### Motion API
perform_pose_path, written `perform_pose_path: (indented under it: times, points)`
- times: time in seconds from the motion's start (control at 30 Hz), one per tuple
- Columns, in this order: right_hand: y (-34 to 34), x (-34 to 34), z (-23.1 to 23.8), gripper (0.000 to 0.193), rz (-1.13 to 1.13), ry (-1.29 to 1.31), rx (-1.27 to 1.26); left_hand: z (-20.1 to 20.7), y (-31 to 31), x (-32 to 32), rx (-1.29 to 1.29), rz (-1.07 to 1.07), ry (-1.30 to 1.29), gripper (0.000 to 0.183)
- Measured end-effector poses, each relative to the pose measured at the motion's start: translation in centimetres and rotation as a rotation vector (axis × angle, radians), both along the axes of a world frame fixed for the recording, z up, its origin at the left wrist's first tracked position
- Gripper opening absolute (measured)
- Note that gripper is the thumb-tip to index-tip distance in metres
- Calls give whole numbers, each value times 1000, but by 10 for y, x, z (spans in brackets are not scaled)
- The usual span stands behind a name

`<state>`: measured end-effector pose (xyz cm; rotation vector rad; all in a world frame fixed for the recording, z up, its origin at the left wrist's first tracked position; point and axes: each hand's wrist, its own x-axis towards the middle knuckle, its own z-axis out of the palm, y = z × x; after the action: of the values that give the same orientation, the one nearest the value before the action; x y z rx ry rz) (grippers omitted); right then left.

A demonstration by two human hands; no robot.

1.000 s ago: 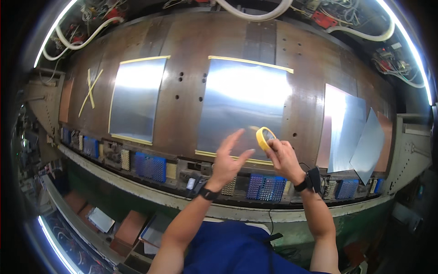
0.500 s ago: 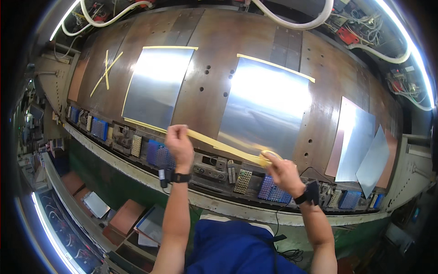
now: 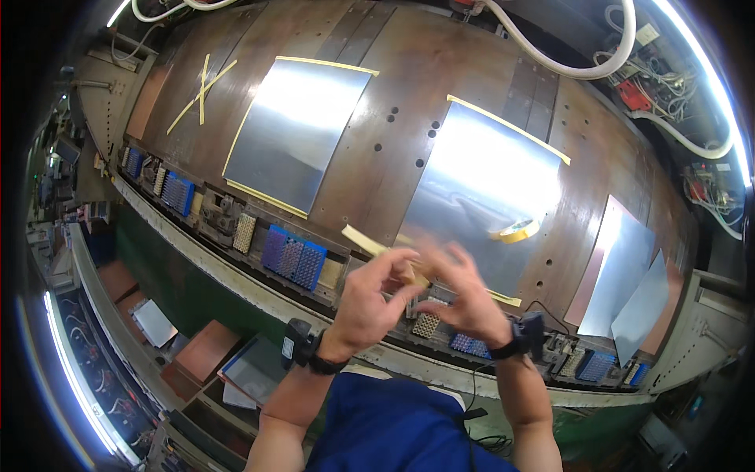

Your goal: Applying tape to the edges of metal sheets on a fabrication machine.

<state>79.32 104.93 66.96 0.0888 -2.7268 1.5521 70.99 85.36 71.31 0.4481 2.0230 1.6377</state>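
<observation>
My left hand is closed, with a small crumpled bit of yellow tape between thumb and fingers. Beside it my right hand appears open, thumb and fingers apart; its fingertips are blurred. Both hands hover over the lower edge of the right metal sheet. A yellow tape strip runs behind the hands, its left end past the sheet's corner; the middle is hidden. On that sheet lies a roll of yellow tape. Another taped metal sheet lies to the left.
Crossed tape strips stick to the brown steel table at far left. Loose sheets overlap at the right. Along the near edge run blue perforated blocks and metal fixtures. Hoses hang at the back.
My right hand has let go of the tape roll, which now rests on the right sheet. My hands have come together, the left moving right. The view has shifted slightly.
</observation>
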Motion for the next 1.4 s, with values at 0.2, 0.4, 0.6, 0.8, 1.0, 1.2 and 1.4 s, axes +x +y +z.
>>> perform_pose_path:
  times: [0.2, 0.4, 0.6, 0.8, 1.0, 1.2, 1.4]
  points:
    - [25, -12, -34, 14, -152, -220, -244, -58, -57, -33, -27, 439, 59, 13]
    - [82, -105, -98, 16, -434, -153, -164, -152, -56, -15, -53, 520, -231, 9]
    - [100, -205, -189, 12, -454, 79, 75, -205, -3, -1, -191, 425, -238, 13]
    - [84, -221, -204, 12, -383, 116, 250, -209, -3, -1, -316, 413, -166, 11]
    - [84, -228, -207, 58, -551, 85, 430, -207, -3, -11, -456, 299, 50, 17]
    - [57, -204, -204, 75, -581, -38, 570, -196, -6, -33, -572, 110, 76, 23]
    - [-27, -96, -192, 101, -382, -137, 587, -190, -15, -44, -805, -15, 118, 43]
